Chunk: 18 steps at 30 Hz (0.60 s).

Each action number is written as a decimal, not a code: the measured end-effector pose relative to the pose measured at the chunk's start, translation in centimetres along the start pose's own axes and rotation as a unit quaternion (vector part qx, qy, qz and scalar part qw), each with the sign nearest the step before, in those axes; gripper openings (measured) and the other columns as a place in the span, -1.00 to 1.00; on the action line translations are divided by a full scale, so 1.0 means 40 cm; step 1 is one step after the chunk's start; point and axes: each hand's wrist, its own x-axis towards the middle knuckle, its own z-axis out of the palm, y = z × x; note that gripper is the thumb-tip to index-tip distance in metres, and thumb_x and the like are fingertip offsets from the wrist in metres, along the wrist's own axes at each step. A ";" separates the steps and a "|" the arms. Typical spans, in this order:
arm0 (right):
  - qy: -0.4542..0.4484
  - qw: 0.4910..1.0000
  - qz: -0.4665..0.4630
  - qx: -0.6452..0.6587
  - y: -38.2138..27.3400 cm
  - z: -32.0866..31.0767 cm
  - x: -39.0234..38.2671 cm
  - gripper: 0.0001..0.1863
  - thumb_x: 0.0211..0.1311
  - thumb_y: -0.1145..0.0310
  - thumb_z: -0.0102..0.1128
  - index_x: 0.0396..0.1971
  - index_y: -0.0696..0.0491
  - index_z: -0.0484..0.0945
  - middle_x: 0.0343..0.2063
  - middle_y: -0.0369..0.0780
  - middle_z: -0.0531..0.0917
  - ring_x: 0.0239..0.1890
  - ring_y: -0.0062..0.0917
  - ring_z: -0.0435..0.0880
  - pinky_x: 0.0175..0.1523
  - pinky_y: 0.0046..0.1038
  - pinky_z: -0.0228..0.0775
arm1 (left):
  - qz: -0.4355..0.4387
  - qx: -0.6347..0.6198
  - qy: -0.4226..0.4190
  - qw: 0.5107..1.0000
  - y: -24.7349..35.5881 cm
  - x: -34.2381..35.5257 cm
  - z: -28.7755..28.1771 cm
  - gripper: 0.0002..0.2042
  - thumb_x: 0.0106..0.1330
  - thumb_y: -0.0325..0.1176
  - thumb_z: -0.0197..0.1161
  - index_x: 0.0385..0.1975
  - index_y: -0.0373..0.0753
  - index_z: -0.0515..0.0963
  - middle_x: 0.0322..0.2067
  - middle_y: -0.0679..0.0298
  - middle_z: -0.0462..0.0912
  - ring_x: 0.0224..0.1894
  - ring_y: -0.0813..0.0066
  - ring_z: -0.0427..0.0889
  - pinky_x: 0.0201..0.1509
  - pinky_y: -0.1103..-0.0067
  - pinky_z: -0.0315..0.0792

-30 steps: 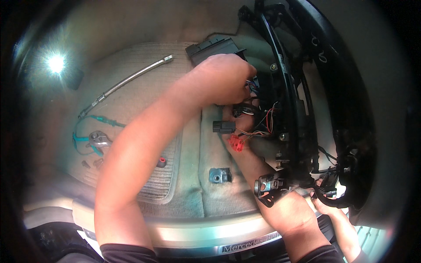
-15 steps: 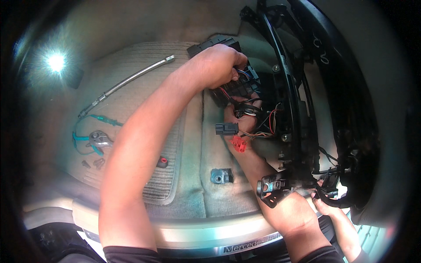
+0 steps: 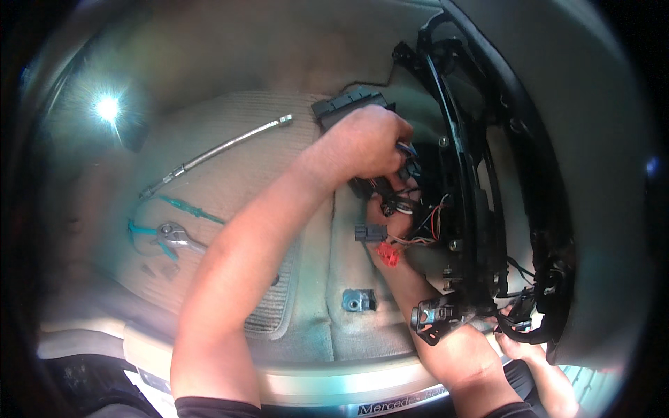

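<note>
A black electrical module [image 3: 348, 106] with stepped plastic housings is above the carpet, near the seat frame. My left hand [image 3: 373, 143] lies over it, fingers curled in a pinch at a plug with blue wires [image 3: 405, 149]. From below, my right hand [image 3: 391, 217] reaches up under the module, its fingers mostly hidden behind the housing and wires; it appears to grip the module's lower part. A bundle of dark and white wires [image 3: 401, 205] crosses that palm. Across my right wrist hang a grey connector [image 3: 371, 233] and a red connector [image 3: 388, 255].
The black metal seat frame [image 3: 456, 153] rises on the right, with a bracket [image 3: 433, 317] over my right forearm. Left lie a long extension bar [image 3: 216, 155], a ratchet [image 3: 174, 235] and a teal lead [image 3: 188, 207]. Another person's hand [image 3: 519, 345] is at lower right. A light [image 3: 108, 108] shines.
The whole view has shifted, so things sit lower and slightly to the right. My left hand stays at the plug and now covers more of it. My right hand keeps its place beneath.
</note>
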 end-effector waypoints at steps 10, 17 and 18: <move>-0.012 0.975 0.132 0.179 -0.003 -0.012 -0.019 -0.47 0.05 0.53 0.26 0.07 0.19 0.33 -0.11 -0.08 0.66 -0.04 -0.41 0.64 -0.02 -0.46 0.54 | -0.081 -0.081 -0.054 0.992 0.021 -0.003 -0.081 -0.71 0.12 -0.31 0.25 -0.18 -0.28 0.69 -0.27 -0.07 0.71 -0.15 0.01 0.70 0.00 0.34 0.55; -0.062 0.974 0.135 0.169 0.045 -0.039 -0.037 -0.37 0.07 0.56 0.21 0.18 0.21 0.20 -0.04 -0.08 0.59 -0.07 -0.40 0.63 0.02 -0.45 0.53 | -0.062 -0.088 -0.047 0.993 0.035 -0.012 -0.074 -0.71 0.13 -0.37 0.24 -0.15 -0.24 0.69 -0.24 -0.07 0.71 -0.12 0.01 0.69 -0.01 0.32 0.56; -0.057 0.972 0.146 0.177 0.060 -0.040 -0.042 -0.41 0.08 0.55 0.21 0.14 0.23 0.25 -0.05 -0.08 0.58 -0.05 -0.39 0.61 0.06 -0.43 0.49 | -0.056 -0.088 -0.044 0.994 0.031 -0.012 -0.067 -0.70 0.13 -0.39 0.24 -0.13 -0.23 0.69 -0.23 -0.07 0.71 -0.11 0.02 0.69 0.00 0.32 0.56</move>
